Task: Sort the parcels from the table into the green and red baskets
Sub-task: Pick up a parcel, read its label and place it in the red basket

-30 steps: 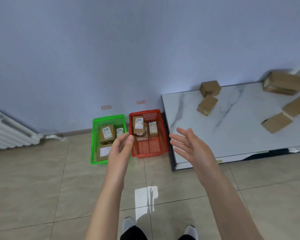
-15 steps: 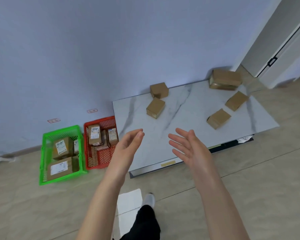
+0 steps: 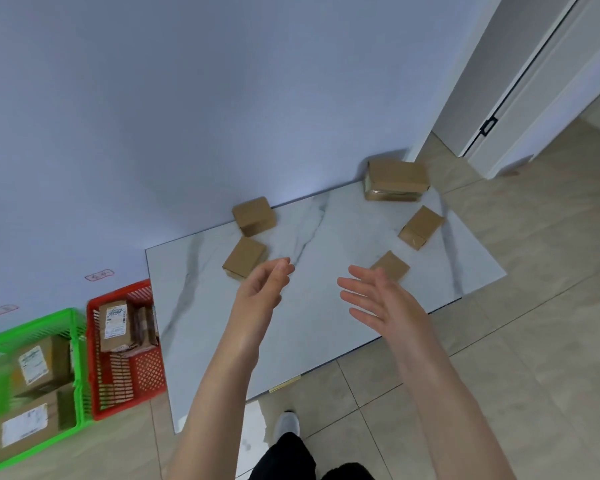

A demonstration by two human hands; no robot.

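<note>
Now that you have turned from the green basket and red basket to the tabletop, your left hand and right hand hover above it, fingers apart, holding nothing. Five parcels remain there; one parcel lies just beyond your left hand.

Soft, cool, even indoor light. Pale glare patch on the wall above the table far edge. Motion blur smears the green basket at left and the far large parcel. Wide-angle bending at the edges.
</note>
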